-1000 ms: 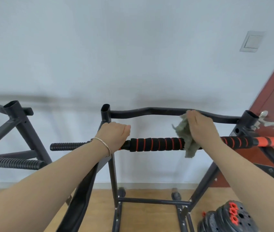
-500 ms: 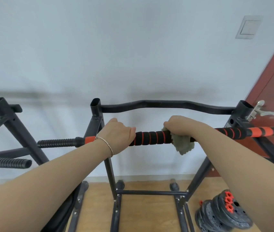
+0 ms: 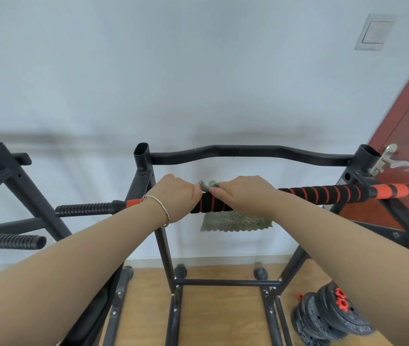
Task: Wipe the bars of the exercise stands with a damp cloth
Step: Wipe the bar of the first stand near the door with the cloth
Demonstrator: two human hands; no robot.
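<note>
Exercise stand [image 3: 161, 245]: a black tubular frame on the wooden floor [image 3: 223, 318]. A second stand [image 3: 11, 181] is to its left and weight plates [image 3: 330, 318] are by its right foot. Padded bar [image 3: 328, 193]: black with orange spiral bands, lying across the stand just below the curved top bar [image 3: 248, 151]. Its long axis runs left to right, square across the person's reach. One end projects past the left upright and the other points toward the red-brown door [image 3: 408, 126]. Cloth [image 3: 235, 222]: grey-green, draped over this bar near its middle, with its lower edge hanging free beneath. Right hand [image 3: 244, 193]: clenched over the cloth and bar together. Left hand [image 3: 177, 196]: grasping the bar just beside it, knuckles near touching, with a thin bracelet [image 3: 164, 208] at the wrist. Assessment: the left hand closes off travel leftward, and the long exposed padding lies to the right of the cloth hand. The next stroke would best run rightward along the axis, with the left hand steadying the bar.
</note>
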